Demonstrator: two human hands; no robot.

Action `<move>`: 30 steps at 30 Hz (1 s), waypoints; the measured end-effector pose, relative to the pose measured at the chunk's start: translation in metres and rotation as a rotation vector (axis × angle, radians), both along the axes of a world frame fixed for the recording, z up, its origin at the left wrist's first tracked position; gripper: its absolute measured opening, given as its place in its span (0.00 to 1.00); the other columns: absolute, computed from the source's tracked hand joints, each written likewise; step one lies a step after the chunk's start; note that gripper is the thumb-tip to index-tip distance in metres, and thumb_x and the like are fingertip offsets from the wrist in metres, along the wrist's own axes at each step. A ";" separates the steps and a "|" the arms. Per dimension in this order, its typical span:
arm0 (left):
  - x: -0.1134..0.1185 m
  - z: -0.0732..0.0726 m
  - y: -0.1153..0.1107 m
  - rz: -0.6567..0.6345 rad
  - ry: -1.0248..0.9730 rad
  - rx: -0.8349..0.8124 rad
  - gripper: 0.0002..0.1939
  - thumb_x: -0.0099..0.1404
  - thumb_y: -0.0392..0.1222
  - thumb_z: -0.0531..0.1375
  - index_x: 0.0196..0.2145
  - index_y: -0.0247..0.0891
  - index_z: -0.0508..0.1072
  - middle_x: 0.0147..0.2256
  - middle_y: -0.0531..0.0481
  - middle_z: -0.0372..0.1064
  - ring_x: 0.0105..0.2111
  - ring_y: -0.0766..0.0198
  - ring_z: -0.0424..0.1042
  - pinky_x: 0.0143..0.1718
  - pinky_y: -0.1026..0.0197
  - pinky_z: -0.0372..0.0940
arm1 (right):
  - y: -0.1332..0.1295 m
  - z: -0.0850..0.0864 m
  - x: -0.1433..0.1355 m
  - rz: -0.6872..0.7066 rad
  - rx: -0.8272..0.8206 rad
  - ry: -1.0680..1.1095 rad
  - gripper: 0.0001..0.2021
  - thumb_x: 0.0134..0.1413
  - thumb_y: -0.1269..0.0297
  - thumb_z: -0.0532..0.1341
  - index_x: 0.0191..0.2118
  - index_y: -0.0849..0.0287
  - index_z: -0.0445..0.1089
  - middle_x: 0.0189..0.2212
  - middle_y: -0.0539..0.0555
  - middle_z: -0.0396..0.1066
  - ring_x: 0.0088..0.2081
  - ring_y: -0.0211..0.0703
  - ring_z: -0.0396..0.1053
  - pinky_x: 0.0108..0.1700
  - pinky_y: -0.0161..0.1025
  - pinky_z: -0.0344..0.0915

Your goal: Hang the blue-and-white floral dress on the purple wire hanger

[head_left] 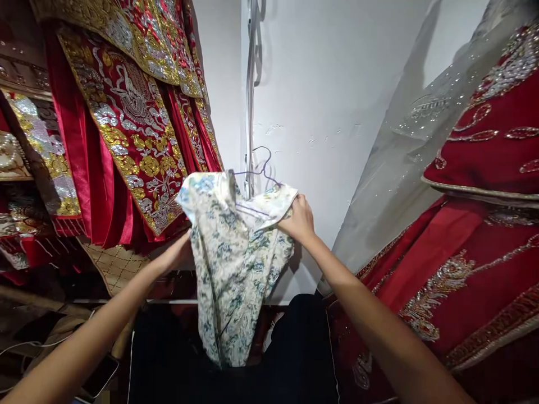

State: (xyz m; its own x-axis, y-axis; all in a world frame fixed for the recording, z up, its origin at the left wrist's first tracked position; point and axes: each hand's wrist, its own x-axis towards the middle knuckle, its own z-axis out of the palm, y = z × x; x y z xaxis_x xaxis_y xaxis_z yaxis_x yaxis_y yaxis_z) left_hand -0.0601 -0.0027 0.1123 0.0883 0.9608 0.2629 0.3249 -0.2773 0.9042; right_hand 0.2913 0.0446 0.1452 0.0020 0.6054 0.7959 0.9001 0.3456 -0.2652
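Observation:
A cream shirt (229, 269) with a blue and green floral print hangs in front of me on a thin purple hanger (264, 168). The hanger's hook stands up beside a white metal pole. My right hand (298, 220) is closed on the shirt's shoulder at the right, next to the open collar. At the other side, my left hand (179, 251) grips the shirt's edge below the shoulder, its fingertips hidden behind the fabric. The lower part of the shirt droops over my dark-clothed lap.
Red garments with gold and silver embroidery (138, 112) hang at the left. More red beaded garments (463, 235) hang at the right, beside a sheer sparkly veil (391, 168). The white pole (250, 84) runs up the wall. A phone-like dark object (101, 376) lies lower left.

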 end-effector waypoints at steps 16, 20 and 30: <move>0.047 -0.157 -0.032 0.182 -0.619 -0.331 0.26 0.47 0.41 0.65 0.46 0.39 0.74 0.45 0.46 0.77 0.50 0.45 0.74 0.54 0.49 0.68 | -0.052 0.018 -0.013 0.366 -0.050 -0.129 0.34 0.47 0.59 0.65 0.63 0.51 0.62 0.65 0.57 0.57 0.67 0.64 0.50 0.66 0.62 0.49; 0.066 -0.170 -0.052 0.240 -0.707 -0.362 0.25 0.47 0.41 0.63 0.46 0.41 0.74 0.43 0.47 0.77 0.48 0.46 0.75 0.50 0.49 0.70 | -0.081 -0.038 -0.051 0.427 -0.102 0.451 0.16 0.58 0.56 0.59 0.51 0.51 0.70 0.51 0.58 0.71 0.55 0.57 0.66 0.56 0.56 0.63; 0.075 -0.158 -0.092 0.229 -0.756 -0.373 0.32 0.49 0.42 0.63 0.55 0.45 0.70 0.52 0.46 0.74 0.56 0.47 0.71 0.56 0.50 0.67 | -0.109 -0.171 -0.120 0.581 -0.736 1.062 0.20 0.57 0.39 0.57 0.35 0.53 0.63 0.22 0.48 0.67 0.23 0.43 0.63 0.28 0.40 0.57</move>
